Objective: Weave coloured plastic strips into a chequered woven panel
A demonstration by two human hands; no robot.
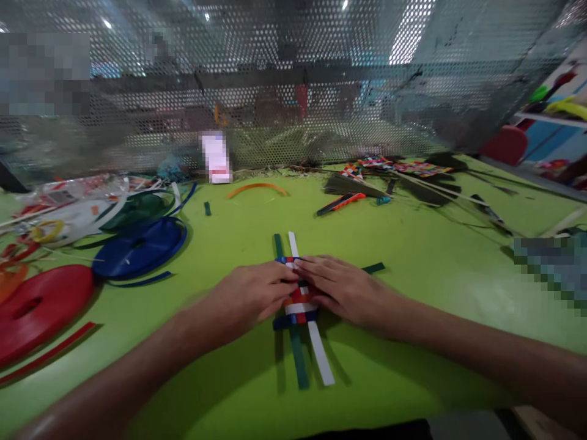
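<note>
A small woven piece of flat coloured strips (301, 308) lies in front of me, in red, white, orange and blue. From its near side stick out a green strip (299, 357) and a white strip (321, 354); their far ends show beyond my hands. Another green strip end (373, 267) pokes out to the right. My left hand (254, 293) grips the weave's left edge, fingers closed together. Across from it, my right hand (351, 290) is closed on the right edge, its fingertips close to the left ones. Both hands cover the middle of the weave.
Rolls of strip lie at the left: red (55, 305), blue (142, 244) and green (137, 211). A utility knife (342, 203) lies beyond my hands, near dark fan-like pieces (426, 186). A phone (216, 157) leans on the perforated metal screen (275, 104) at the back.
</note>
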